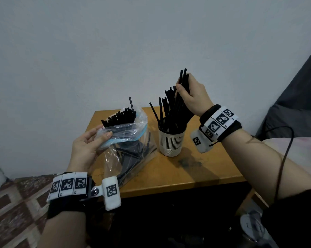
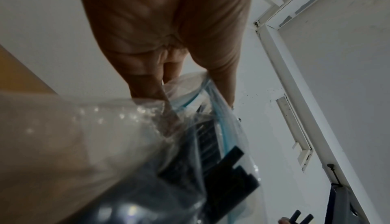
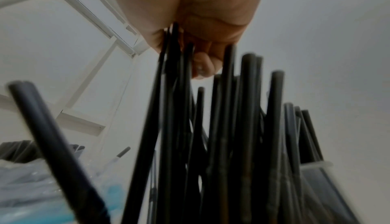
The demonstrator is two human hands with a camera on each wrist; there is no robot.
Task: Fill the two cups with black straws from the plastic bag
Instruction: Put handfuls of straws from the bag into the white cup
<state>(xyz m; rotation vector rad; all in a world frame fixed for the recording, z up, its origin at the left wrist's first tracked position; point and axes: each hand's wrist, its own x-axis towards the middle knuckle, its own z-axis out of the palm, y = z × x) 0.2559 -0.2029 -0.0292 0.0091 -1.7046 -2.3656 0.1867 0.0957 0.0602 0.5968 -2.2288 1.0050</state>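
Midway: right hand gripping a bunch of black straws, lowering into the part-filled white cup; left hand pinching the plastic bag mouth, more straws remaining inside; second cup not showing.

Bare forearms; each wrist carries a black strap with white square-coded marker tiles, a white padded tag, and a black cable
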